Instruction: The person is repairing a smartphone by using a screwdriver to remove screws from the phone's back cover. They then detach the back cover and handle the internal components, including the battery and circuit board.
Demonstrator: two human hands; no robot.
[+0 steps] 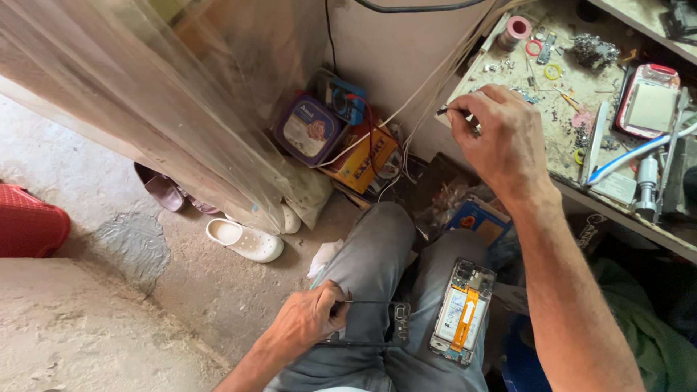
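Note:
My left hand (308,319) rests on my left thigh and grips one end of a thin dark phone frame part (377,323) lying across my lap. An opened phone (462,312) with its back off, showing a white battery and an orange flex strip, lies on my right thigh, untouched. My right hand (497,138) reaches up to the front edge of the cluttered workbench (508,69) and pinches a thin dark tool (444,111) between thumb and fingers; only its tip shows.
On the bench lie a red-edged phone (647,101), a pink tape roll (516,29), small rings, screws and a white-blue cable (632,156). Boxes (363,156) and wires sit below the wall. A plastic sheet (145,94) hangs left; white clog (245,239) and red basket (29,225) on the floor.

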